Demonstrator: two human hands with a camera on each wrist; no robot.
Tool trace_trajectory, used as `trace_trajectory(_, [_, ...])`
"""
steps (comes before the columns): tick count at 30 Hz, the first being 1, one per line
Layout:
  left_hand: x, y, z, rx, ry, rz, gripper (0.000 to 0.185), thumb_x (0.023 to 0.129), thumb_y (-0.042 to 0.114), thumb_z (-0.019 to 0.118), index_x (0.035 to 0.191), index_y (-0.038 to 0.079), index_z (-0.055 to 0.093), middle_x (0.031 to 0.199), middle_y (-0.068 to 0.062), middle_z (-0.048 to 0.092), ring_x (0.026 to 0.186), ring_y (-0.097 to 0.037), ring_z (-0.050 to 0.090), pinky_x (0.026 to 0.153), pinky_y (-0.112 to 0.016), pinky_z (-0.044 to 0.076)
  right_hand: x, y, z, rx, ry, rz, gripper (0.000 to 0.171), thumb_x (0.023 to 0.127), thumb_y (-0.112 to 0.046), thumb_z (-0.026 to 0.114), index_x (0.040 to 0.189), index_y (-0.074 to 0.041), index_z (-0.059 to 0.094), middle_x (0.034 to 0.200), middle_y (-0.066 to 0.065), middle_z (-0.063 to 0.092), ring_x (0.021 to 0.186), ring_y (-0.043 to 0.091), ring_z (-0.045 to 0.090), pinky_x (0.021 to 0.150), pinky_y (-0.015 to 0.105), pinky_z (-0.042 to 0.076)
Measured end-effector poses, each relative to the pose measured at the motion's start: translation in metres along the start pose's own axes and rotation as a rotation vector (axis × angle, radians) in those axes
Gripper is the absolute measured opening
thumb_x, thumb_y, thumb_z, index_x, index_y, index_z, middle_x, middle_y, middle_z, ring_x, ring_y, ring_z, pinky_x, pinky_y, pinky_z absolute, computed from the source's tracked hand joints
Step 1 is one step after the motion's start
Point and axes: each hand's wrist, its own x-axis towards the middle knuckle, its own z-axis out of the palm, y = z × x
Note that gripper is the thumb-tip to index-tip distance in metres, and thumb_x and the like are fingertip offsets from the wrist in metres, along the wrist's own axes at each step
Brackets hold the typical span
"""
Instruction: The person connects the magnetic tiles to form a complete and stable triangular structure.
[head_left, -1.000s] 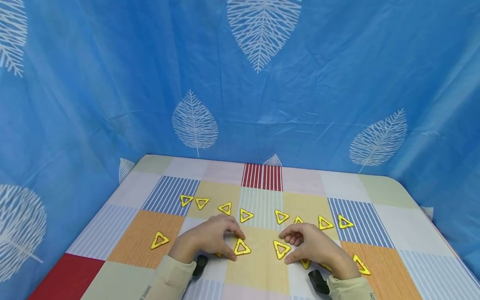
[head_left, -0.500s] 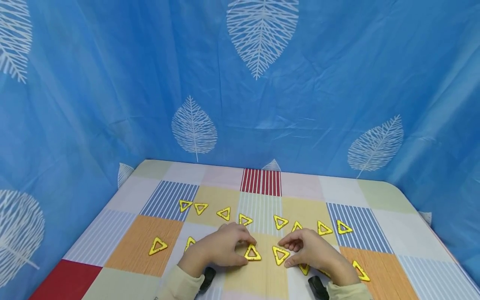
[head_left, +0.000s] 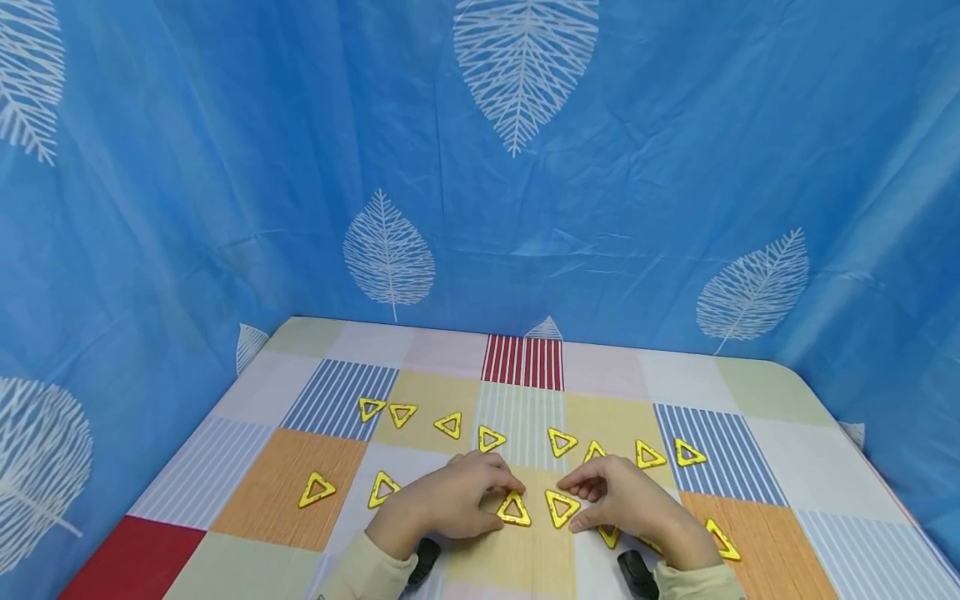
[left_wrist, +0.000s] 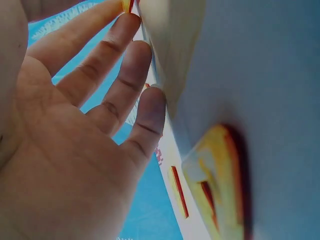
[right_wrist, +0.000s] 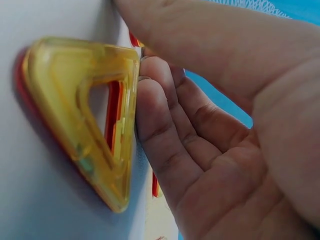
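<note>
Two half-open pinches: left yellow triangle [head_left: 513, 522] in left hand [head_left: 467, 497], right yellow triangle [head_left: 553, 510] in right hand [head_left: 624, 498]. Probably light, stiff, slick; best held by corners.

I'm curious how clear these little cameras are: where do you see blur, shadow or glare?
Head view: mostly sharp, with a pale sheen on the blue curtain at far right; left wrist view: the nearest yellow triangle looks soft and blurred; right wrist view: the large yellow triangle is clearer, with a dark, soft shadow along its lower-left edge.
</note>
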Motion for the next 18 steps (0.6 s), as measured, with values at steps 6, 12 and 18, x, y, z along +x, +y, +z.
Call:
trace_trajectory(6, [0.0002, -0.0028, 0.0008, -0.026, -0.001, -0.010, 0.041, 0.085, 0.024, 0.082, 0.124, 0.023, 0.072, 0.115, 0.016, 0.060, 0.108, -0.002, 0.051, 0.094, -0.029, 0.043, 0.0013, 0.0010, 0.0006, 0.004, -0.003, -0.008, 0.043, 0.070, -0.017, 0.092, 0.109, -0.007, 0.078, 0.087, -0.003, 0.065, 0.076, 0.015, 0.057, 0.066, 0.027, 0.050])
trace_trajectory(12, [0.0004, -0.0041, 0.0012, -0.101, -0.017, -0.037, 0.044, 0.084, 0.027, 0.084, 0.124, 0.019, 0.072, 0.112, 0.015, 0.060, 0.102, -0.001, 0.053, 0.092, -0.024, 0.045, -0.0015, -0.0008, 0.0003, 0.009, -0.009, -0.005, 0.040, 0.071, -0.015, 0.092, 0.108, -0.008, 0.078, 0.088, -0.002, 0.066, 0.075, 0.014, 0.056, 0.065, 0.027, 0.050])
trace_trajectory(18, [0.0008, -0.0053, 0.0003, -0.133, -0.021, -0.061, 0.043, 0.084, 0.029, 0.084, 0.123, 0.017, 0.072, 0.109, 0.013, 0.059, 0.095, 0.000, 0.053, 0.088, -0.023, 0.046, -0.0014, 0.0004, 0.0000, 0.031, -0.012, -0.017, 0.036, 0.073, -0.014, 0.091, 0.107, -0.008, 0.078, 0.089, -0.001, 0.066, 0.075, 0.014, 0.056, 0.065, 0.027, 0.050])
